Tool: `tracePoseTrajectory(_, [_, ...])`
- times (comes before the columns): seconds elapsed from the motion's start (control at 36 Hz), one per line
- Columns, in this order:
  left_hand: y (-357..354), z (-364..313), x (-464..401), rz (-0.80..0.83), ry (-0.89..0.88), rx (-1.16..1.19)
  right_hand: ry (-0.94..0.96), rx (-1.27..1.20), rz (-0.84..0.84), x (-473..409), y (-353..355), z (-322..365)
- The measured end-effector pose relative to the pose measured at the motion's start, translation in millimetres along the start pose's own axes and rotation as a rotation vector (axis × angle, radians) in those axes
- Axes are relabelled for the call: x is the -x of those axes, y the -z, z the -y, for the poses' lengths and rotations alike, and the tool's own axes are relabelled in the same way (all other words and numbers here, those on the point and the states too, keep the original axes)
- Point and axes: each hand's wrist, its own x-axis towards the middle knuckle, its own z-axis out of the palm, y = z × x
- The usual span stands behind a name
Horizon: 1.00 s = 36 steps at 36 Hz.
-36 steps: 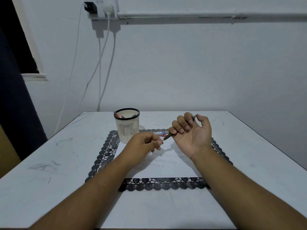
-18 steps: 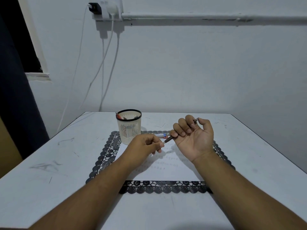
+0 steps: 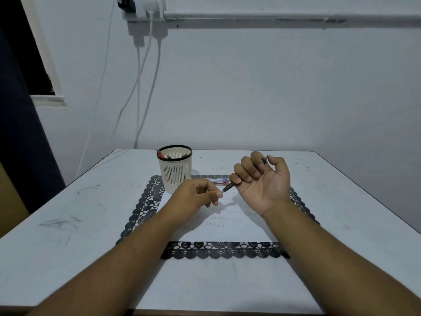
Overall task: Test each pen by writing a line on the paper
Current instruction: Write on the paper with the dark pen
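Above the paper (image 3: 227,226), my right hand (image 3: 262,181) holds a dark pen (image 3: 229,186), palm turned up, fingers curled round the barrel so that its far end shows beside my thumb and its tip points down and to the left. My left hand (image 3: 196,197) meets that tip, thumb and forefinger pinching at it; whether they hold a small piece or only touch the point, I cannot tell. So my right grip is closed round the pen and my left grip is narrow, at its tip. Faint rows of marks run across the paper under my hands. Just behind the held pen, two more pens (image 3: 217,180) lie on the far edge of the sheet. To the left stands a cream mesh cup (image 3: 175,172) with a black rim, a few pens inside it. Paper and cup sit on a black lace mat (image 3: 223,250), which lies on the white, scuffed table (image 3: 68,224). White cables (image 3: 139,87) hang down the wall behind.
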Motion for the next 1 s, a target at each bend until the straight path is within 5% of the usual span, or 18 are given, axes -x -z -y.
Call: tracePoseTrajectory(1.0, [-0.1, -5.9, 3.7, 0.009, 0.011, 0.029, 0.001, 0.005, 0.027, -1.1, 0.3, -1.0])
